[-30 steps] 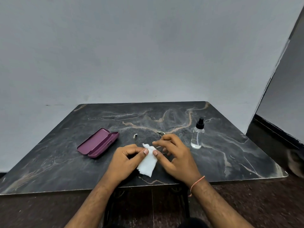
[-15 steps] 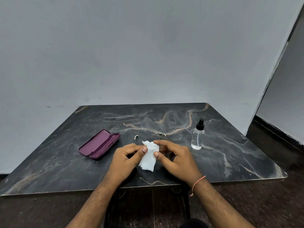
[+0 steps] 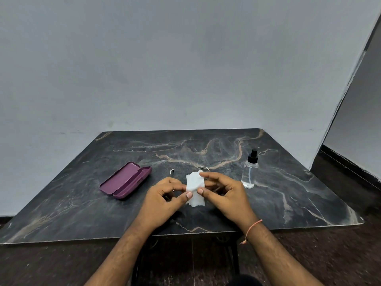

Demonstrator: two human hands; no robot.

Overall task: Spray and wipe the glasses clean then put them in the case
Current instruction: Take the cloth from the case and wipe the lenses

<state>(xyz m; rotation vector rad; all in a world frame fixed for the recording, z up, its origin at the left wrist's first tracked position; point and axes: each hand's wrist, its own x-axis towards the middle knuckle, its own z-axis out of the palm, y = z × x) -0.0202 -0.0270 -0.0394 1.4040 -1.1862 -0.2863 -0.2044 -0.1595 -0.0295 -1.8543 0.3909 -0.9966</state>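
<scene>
Shifted white tissue [image 3: 194, 187] up between both thumbs since a second ago. Left hand [image 3: 165, 200] and right hand [image 3: 224, 196] pinched it over the glasses [image 3: 172, 171] (mostly hidden). Wiping underway; open case [image 3: 125, 180] waited left, spray bottle [image 3: 249, 172] right.

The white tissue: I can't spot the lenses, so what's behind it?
Behind the white tissue, pinched by left hand and right hand, only thin glasses temple tips poke out. The lenses are covered.

Head-worn camera looks forward and down, close over the table [image 3: 82, 203].
</scene>
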